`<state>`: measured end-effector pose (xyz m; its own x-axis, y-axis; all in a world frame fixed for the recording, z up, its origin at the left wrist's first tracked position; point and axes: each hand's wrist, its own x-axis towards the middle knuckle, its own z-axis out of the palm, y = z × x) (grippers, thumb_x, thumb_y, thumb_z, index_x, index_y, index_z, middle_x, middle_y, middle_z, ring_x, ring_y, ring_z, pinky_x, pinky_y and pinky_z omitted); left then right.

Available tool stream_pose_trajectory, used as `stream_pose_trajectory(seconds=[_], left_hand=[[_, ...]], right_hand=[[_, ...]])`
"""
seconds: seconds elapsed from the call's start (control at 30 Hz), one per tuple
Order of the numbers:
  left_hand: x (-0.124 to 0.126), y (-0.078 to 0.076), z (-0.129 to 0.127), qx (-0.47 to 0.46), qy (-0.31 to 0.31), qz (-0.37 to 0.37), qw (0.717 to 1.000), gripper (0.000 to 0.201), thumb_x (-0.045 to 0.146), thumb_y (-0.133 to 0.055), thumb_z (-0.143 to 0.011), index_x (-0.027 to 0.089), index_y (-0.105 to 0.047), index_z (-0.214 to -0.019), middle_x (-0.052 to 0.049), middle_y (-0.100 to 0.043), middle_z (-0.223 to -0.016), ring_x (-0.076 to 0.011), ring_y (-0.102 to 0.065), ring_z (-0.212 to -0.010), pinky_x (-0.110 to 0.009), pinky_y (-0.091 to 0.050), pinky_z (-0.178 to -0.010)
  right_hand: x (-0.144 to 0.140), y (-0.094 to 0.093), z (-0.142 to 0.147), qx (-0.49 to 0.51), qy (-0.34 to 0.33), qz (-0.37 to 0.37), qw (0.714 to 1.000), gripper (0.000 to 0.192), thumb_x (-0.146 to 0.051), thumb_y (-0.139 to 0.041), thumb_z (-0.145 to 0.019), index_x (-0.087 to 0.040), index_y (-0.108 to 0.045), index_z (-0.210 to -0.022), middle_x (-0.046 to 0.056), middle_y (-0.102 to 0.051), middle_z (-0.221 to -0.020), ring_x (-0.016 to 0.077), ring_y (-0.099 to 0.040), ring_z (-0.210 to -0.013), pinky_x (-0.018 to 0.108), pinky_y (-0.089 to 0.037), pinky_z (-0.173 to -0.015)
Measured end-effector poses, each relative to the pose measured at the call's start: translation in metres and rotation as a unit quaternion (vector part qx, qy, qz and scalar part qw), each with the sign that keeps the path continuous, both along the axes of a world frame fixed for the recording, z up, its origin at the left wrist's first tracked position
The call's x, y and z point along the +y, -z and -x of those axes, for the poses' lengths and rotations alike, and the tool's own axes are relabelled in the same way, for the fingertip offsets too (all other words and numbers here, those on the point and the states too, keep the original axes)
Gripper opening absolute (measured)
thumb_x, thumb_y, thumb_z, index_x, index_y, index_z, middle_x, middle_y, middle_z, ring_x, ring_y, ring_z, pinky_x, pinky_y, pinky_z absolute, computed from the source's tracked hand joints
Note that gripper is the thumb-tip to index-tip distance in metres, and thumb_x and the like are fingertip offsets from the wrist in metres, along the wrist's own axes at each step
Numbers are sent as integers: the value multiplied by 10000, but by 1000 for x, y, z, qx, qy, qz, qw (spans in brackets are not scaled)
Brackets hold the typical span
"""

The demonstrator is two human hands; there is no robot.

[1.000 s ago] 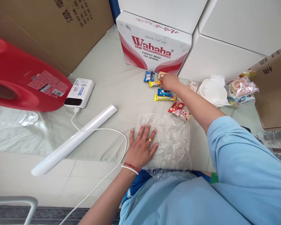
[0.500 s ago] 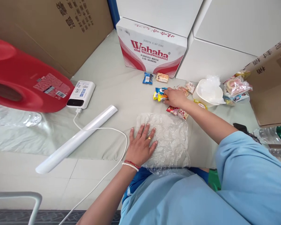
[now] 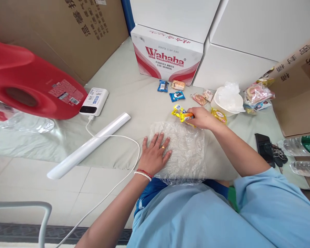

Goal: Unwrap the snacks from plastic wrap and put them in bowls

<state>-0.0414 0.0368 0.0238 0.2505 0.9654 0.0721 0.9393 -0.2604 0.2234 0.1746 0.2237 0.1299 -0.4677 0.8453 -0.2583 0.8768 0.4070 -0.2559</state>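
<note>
My left hand (image 3: 155, 155) lies flat with fingers spread on the left part of a crumpled clear plastic bag (image 3: 186, 151), near the table's front edge. Just beyond the bag, my right hand (image 3: 200, 117) is closed round a yellow snack packet (image 3: 182, 113), whose left end sticks out past the fingers. Farther back lie a blue packet (image 3: 177, 96), a darker blue packet (image 3: 163, 85) and a wrapped biscuit-like snack (image 3: 178, 85). Two small wrapped snacks (image 3: 199, 99) sit behind my right hand. Beside my wrist is another yellow packet (image 3: 218, 115).
A white bowl (image 3: 228, 110) holding clear plastic stands at the right, near wrapped snacks (image 3: 258, 94). At the back is a Wahaha carton (image 3: 167, 58). On the left are a red jug (image 3: 38, 82), a white device (image 3: 95, 100) with its cable, and a white tube (image 3: 90, 144).
My right hand has come nearer to me with the yellow packet, leaving the blue packet lying behind it. The red packets by the bag no longer show. My left hand stays flat on the bag.
</note>
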Motion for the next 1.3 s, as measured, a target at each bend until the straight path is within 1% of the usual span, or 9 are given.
stream_pose_trajectory(seconds=[0.17,0.3,0.5,0.63,0.73,0.87,1.0,1.13,1.3], left_hand=[[0,0,0,-2,-1,-5,1000,551,510,-387,-1055,278,-491,-1543,-105,-379,-1674,-329,-325,-1562,-679,-144,-1257],[1,0,-1,-9,-4,-5,1000,540,489,-385,-1055,260,-504,-1529,-100,-397,-1665,-313,-332,-1560,-662,-152,-1262],[1,1,0,-12,-5,5,1000,541,390,-424,-1032,244,-469,-1551,-102,-388,-1669,-315,-331,-1559,-667,-167,-1252],[1,1,0,-20,-6,5,1000,544,391,-435,-1022,258,-476,-1548,-106,-387,-1670,-313,-331,-1560,-649,-145,-1265],[1,1,0,-19,-9,8,1000,555,392,-443,-1016,251,-472,-1552,-107,-387,-1671,-311,-332,-1559,-646,-142,-1266],[0,0,0,-21,-11,4,1000,559,385,-452,-1010,251,-476,-1552,-108,-399,-1664,-313,-341,-1554,-645,-151,-1265],[0,0,0,-24,-12,0,1000,556,391,-459,-1011,262,-480,-1552,-108,-408,-1659,-316,-349,-1550,-641,-148,-1268],[0,0,0,-23,-9,3,1000,560,390,-453,-1016,261,-468,-1561,-105,-392,-1668,-310,-338,-1557,-634,-136,-1273],[0,-1,-1,-25,-12,-3,1000,539,408,-405,-1045,262,-472,-1560,-98,-387,-1670,-305,-344,-1555,-632,-126,-1275]], right_hand=[[-42,-4,-14,113,-38,167,979,271,-428,-605,-853,-164,-657,-819,-22,-587,-705,134,-505,-663,240,-318,-617],[-70,9,-8,79,-122,229,963,180,-347,-657,-816,-169,-642,-792,-28,-590,-705,121,-491,-661,237,-302,-615],[-90,32,-5,-29,-114,138,983,266,-444,-634,-933,-185,-689,-958,61,-693,-958,190,-612,-862,261,-339,-677],[-101,24,-13,-71,-48,74,994,487,-633,-464,-1011,-203,-670,-1113,108,-681,-1114,229,-656,-945,288,-383,-696],[-111,14,-16,-115,-27,43,992,554,-671,-376,-1029,-203,-669,-1085,123,-692,-1063,254,-665,-926,317,-404,-691],[-122,11,-9,-127,-73,10,989,497,-658,-517,-986,-204,-677,-1111,163,-686,-1104,326,-618,-1055,378,-457,-780],[-132,24,4,-97,-95,-29,990,585,-648,-670,-904,-180,-628,-1251,194,-638,-1230,368,-535,-1171,456,-470,-893],[-136,37,13,-81,-91,-22,992,472,-502,-701,-923,-164,-623,-1243,185,-636,-1231,358,-519,-1183,458,-460,-922],[-134,40,10,-85,-105,-31,990,324,-331,-652,-920,-134,-648,-1178,171,-652,-1166,349,-533,-1124,454,-458,-885]])
